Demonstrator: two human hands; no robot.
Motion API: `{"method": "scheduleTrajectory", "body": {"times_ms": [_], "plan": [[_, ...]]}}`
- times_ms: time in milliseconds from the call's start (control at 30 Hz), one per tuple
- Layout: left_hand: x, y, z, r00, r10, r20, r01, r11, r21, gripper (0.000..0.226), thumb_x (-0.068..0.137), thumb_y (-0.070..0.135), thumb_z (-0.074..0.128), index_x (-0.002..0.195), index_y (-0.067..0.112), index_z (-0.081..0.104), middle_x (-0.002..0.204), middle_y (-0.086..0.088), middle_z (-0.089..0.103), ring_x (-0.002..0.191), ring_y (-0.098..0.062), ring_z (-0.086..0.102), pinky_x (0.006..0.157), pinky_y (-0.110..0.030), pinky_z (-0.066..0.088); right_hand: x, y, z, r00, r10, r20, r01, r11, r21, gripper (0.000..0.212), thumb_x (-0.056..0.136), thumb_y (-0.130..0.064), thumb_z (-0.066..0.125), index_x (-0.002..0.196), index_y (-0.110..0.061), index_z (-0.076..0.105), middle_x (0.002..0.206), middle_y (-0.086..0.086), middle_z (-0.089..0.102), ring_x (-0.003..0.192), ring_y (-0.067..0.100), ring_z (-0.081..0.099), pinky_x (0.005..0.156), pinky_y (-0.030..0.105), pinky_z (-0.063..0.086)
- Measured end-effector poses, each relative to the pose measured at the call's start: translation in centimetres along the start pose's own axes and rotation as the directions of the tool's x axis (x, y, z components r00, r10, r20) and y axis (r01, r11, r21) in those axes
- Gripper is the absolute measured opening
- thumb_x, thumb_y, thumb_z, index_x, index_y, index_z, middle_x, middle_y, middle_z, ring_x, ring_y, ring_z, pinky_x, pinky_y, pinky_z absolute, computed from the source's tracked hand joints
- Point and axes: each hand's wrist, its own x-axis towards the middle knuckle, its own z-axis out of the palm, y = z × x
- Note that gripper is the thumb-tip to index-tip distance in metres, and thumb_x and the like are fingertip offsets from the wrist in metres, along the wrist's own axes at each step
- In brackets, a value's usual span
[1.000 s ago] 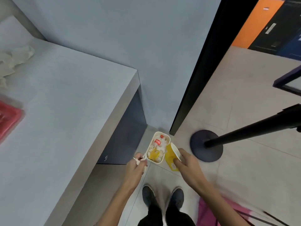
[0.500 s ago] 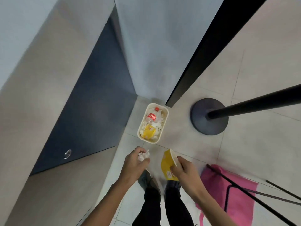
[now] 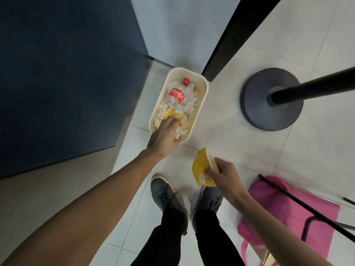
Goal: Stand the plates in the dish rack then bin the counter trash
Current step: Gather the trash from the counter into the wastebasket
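Observation:
A cream waste bin [image 3: 203,96] stands on the tiled floor by the wall corner. Inside it lie a clear cola bottle [image 3: 175,95] with a red label, white crumpled paper and a yellow wrapper. My left hand [image 3: 163,137] reaches over the bin's near end and grips a crumpled white paper wad [image 3: 179,133] just above the trash. My right hand [image 3: 221,174] hangs lower right of the bin and pinches a yellow paper cup [image 3: 202,167] by its rim. No plates or dish rack are in view.
A dark cabinet side [image 3: 67,73] rises at the left. A black post on a round base [image 3: 272,98] stands right of the bin. A pink bag [image 3: 299,204] lies on the floor at the lower right. My shoes [image 3: 167,192] are just below the bin.
I have bent down closer to the bin. My left hand moved forward with the paper wad, from in front of the bin to over its near end. The right hand keeps the yellow cup.

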Motion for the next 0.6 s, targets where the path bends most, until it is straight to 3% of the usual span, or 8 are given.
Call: {"method": "scheduleTrajectory", "body": {"times_ms": [67,200,400,500,600], "plan": [[0.6,-1.0,1.1,0.999,0.050,0.005,-0.050,0.995,0.086,0.043,0.084,0.020,0.073,0.124,0.013,0.058,0.140,-0.004,0.046,0.127,-0.024,0.045,0.067,-0.041,0.057,2.2,-0.1,0.2,1.000,-0.001,-0.007,0.001,1.000,0.001,0.004,0.063,-0.030,0.057,0.063,-0.029,0.061,0.054,-0.013,0.055,0.055,0.007,0.050,0.057,0.026,0.041],[0.7,-1.3,1.9,0.992,0.128,-0.016,-0.122,0.973,0.196,0.050,0.079,0.016,0.077,0.125,0.012,0.057,0.150,-0.008,0.039,0.135,-0.028,0.039,0.059,-0.032,0.050,5.8,-2.3,0.4,0.999,-0.045,-0.016,0.046,0.996,0.076,0.022,0.065,-0.030,0.058,0.085,-0.024,0.065,0.070,-0.008,0.065,0.064,0.012,0.062,0.056,0.031,0.054],[0.5,-1.6,0.8,0.972,0.208,-0.106,-0.185,0.963,0.193,0.040,0.076,0.016,0.078,0.113,0.012,0.063,0.147,-0.009,0.046,0.133,-0.027,0.040,0.058,-0.032,0.052,11.1,-6.7,-0.2,0.975,-0.209,-0.074,0.208,0.978,-0.017,0.025,0.073,-0.027,0.062,0.098,-0.022,0.065,0.088,0.002,0.069,0.084,0.028,0.067,0.077,0.052,0.057],[0.7,-2.1,0.3,0.966,0.213,-0.147,-0.188,0.968,0.166,0.034,0.081,0.019,0.075,0.113,0.013,0.066,0.148,-0.005,0.047,0.135,-0.024,0.042,0.062,-0.031,0.053,13.8,-8.8,0.0,0.960,-0.260,-0.109,0.257,0.966,-0.040,0.024,0.085,-0.022,0.063,0.109,-0.019,0.064,0.104,0.005,0.069,0.093,0.024,0.066,0.085,0.047,0.057],[1.0,-2.4,0.1,0.963,0.198,-0.184,-0.181,0.978,0.105,0.027,0.085,0.019,0.073,0.111,0.018,0.069,0.148,0.002,0.048,0.136,-0.019,0.043,0.063,-0.028,0.053,15.5,-9.7,1.0,0.947,-0.300,-0.113,0.278,0.945,-0.173,0.036,0.094,-0.022,0.058,0.129,-0.014,0.058,0.127,0.008,0.059,0.109,0.024,0.061,0.089,0.030,0.050]]}}
